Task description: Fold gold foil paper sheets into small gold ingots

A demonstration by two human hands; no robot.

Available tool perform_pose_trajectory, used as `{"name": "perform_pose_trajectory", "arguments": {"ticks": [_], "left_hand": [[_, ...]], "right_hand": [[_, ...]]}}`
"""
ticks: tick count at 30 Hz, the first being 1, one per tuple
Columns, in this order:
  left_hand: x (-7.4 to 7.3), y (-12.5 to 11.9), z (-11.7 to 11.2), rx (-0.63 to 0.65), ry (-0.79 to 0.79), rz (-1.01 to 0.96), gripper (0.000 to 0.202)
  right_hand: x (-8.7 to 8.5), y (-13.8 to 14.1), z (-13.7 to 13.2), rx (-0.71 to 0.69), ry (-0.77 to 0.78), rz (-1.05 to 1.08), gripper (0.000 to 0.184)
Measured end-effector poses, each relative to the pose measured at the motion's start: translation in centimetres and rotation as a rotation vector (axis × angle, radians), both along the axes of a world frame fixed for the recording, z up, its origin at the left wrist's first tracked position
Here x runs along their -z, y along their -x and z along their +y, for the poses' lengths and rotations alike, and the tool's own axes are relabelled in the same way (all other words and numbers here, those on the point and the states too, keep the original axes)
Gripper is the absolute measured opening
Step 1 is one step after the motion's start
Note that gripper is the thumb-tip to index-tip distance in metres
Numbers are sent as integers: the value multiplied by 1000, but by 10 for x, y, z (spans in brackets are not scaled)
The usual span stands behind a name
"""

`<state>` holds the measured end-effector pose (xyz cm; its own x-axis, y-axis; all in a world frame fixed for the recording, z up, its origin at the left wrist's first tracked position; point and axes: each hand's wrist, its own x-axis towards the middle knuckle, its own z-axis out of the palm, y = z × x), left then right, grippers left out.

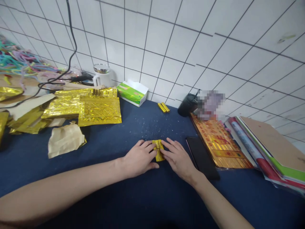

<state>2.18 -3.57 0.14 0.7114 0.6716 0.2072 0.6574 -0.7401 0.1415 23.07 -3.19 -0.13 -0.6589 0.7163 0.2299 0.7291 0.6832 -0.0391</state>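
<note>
A small folded piece of gold foil paper (158, 150) lies on the dark blue table between my two hands, with crease lines across it. My left hand (139, 159) rests palm down at its left edge. Its fingertips touch the paper, while the thumb sticks out apart below them. From the other side my right hand (178, 159) reaches in, fingers stretched and spread, their tips on the right edge of the paper. Farther back lie small folded gold strips (163, 107) side by side. A crumpled cream-backed sheet (64, 140) is to the left.
Gold foil sheets (100, 109) are stacked at left, near a tissue pack (132, 93) and white mug (101, 76). A black phone (202, 157), orange-gold printed papers (219, 140), a black cup (187, 105) and folders (274, 143) stand right. A black cable (72, 54) hangs at left. Tiled wall behind.
</note>
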Motion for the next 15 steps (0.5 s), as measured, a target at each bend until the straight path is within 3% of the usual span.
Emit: {"name": "perform_pose_trajectory", "arguments": {"ticks": [8,12,15], "left_hand": [[-1,-1,3,10,14,-14,41],[-6,6,6,58,30,-10,29],[-11,9,7,16,51,25,21]], "right_hand": [[5,7,-11,72,-27,59,33],[1,13,-23,64,-53,65,26],[-2,11,-23,22,-24,25,27]]}}
